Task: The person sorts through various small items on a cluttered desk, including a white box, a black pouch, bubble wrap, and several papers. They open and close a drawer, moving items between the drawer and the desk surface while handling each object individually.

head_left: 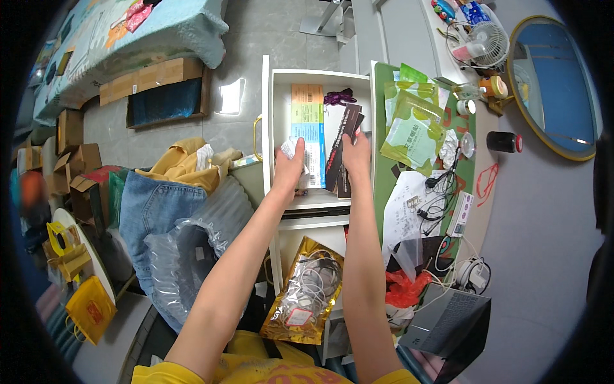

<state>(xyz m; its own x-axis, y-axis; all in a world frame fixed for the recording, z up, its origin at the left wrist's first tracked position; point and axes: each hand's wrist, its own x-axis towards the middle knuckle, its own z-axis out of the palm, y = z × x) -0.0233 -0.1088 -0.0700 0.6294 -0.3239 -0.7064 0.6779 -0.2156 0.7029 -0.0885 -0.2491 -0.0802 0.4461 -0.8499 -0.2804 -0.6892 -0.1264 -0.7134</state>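
Both my arms reach into an open white drawer (279,96). My left hand (290,168) is closed on a crumpled white paper (288,149) at the drawer's left side. My right hand (357,156) grips a long dark narrow box (349,121), which stands tilted along the right side. Between the hands lies a flat box (308,114) coloured orange, green and blue, with a white part at its near end. A dark purple scrunchie (339,96) sits in the far right corner of the drawer.
Below, a lower drawer holds a gold clear-fronted pouch (306,291) of cables. On the right, a green-topped desk (390,173) carries green packets (416,128), earphones, papers and a power strip (460,214). To the left are jeans (150,224) and an inflated plastic wrap (192,246).
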